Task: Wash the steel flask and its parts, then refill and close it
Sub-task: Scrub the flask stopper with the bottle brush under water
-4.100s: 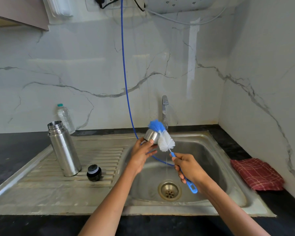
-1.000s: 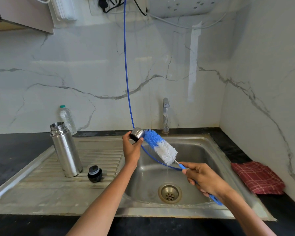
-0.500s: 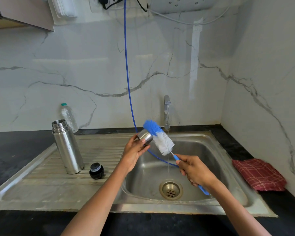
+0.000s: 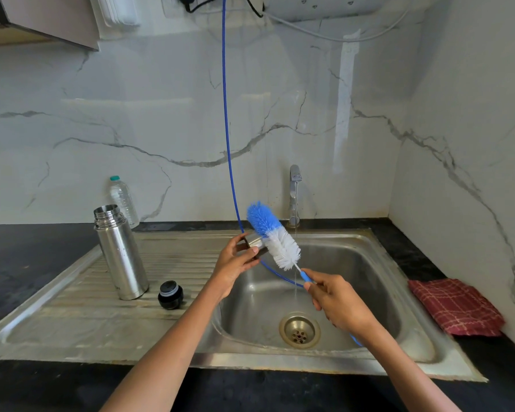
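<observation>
Evidently the left hand (image 4: 235, 263) is gripping the steel cup (image 4: 252, 242) over the sink (image 4: 378, 272), while the right hand (image 4: 336, 298) is pinching the brush (image 4: 275, 236) handle, its bristles lying against the cup's outer side. Left of that grip, the flask (image 4: 119, 254) is standing open and its stopper (image 4: 170, 294) is lying off beside it. Washing looks only partly done; refilling and closing are still waiting.

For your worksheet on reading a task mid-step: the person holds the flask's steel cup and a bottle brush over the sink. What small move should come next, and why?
Probably carry the steel cup, held in the left hand, under the thin stream from the tap to rinse it. The brush in the right hand lies against the cup's outside, so scrubbing seems nearly done, and the flask and black stopper wait on the drainboard.
</observation>
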The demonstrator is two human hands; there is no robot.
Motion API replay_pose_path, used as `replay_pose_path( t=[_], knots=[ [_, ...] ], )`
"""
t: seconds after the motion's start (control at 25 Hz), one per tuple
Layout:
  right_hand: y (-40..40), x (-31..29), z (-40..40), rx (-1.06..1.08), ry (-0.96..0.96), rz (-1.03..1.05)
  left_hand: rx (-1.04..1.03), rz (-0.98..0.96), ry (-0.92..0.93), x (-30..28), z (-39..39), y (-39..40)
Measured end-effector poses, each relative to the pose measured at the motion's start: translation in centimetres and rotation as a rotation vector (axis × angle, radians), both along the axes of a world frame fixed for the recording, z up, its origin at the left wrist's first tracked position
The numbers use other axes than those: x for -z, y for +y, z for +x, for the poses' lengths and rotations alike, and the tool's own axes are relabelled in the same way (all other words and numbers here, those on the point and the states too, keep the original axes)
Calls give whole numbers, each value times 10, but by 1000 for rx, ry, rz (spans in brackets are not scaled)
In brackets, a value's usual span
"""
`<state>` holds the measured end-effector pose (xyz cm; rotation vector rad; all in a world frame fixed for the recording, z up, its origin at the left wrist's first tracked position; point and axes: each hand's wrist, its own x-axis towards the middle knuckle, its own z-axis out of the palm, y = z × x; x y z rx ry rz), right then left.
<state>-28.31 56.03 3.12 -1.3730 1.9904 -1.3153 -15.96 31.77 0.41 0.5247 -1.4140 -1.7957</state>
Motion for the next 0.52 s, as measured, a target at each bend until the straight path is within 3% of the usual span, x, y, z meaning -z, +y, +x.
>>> replay_pose_path(
  t=[0.16, 0.36, 0.52],
  knots=[
    [0, 7, -7, 67, -28, -8, 183, 50, -12, 2, 0, 17],
    [14, 8, 4, 0, 22, 4, -21, 105, 42, 1, -2, 3],
    [7, 6, -4, 72, 25, 6, 137, 73, -24, 2, 0, 16]
  ],
)
